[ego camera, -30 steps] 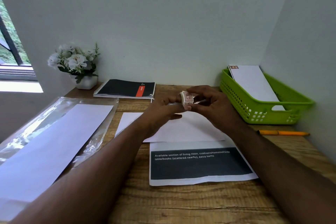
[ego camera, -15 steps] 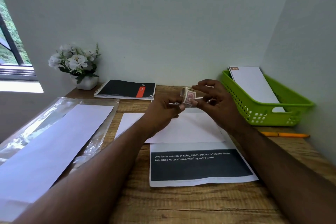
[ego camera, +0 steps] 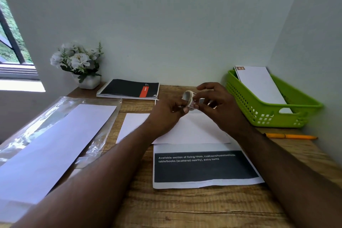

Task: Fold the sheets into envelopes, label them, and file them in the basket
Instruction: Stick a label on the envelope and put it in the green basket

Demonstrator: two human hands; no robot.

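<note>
Above the counter's middle, both hands pinch a small label roll (ego camera: 189,100): left hand (ego camera: 167,114) grips it, right hand (ego camera: 215,105) picks at its strip. Directly beneath lies the envelope (ego camera: 194,131) (long axis left-to-right), the green basket (ego camera: 273,114) nearer the right hand.

A white square pot of white artificial flowers (ego camera: 78,63) stands at the far left corner of the wooden desk (ego camera: 185,207), against the pale wall (ego camera: 166,24). Just to its right lies a black spiral-bound notebook with an orange-red label (ego camera: 129,89), flat and closed. A window with a dark frame (ego camera: 11,42) opens at the left, with greenery outside. A printed sheet with a dark block and white text (ego camera: 203,166) lies on the desk, nearer the person.
</note>
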